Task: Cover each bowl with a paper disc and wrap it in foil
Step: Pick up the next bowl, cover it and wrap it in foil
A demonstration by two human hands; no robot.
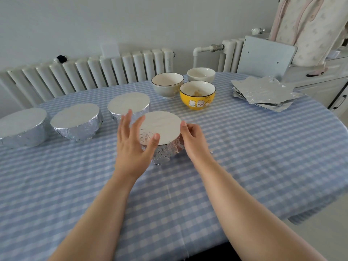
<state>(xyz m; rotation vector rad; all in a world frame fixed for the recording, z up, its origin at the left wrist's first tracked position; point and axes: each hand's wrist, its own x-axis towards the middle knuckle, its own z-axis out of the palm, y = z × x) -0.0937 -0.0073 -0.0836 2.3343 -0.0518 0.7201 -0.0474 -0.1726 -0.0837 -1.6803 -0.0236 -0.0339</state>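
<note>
From my head view: my left hand (134, 140) is spread, fingers straight, thumb tip touching the rim of the foil-wrapped bowl with a flat white paper disc on top (161, 131), mid-table on the blue-and-white checked tablecloth (244, 157). My right hand (192, 137) cups its crinkled right side, fingers curled round the foil. Three more wrapped bowls (76, 122) sit left. Beyond: a glossy yellow cat-print bowl (197, 96), two pale bowls (167, 84), and a stack of wrinkled foil sheets (263, 93).
</note>
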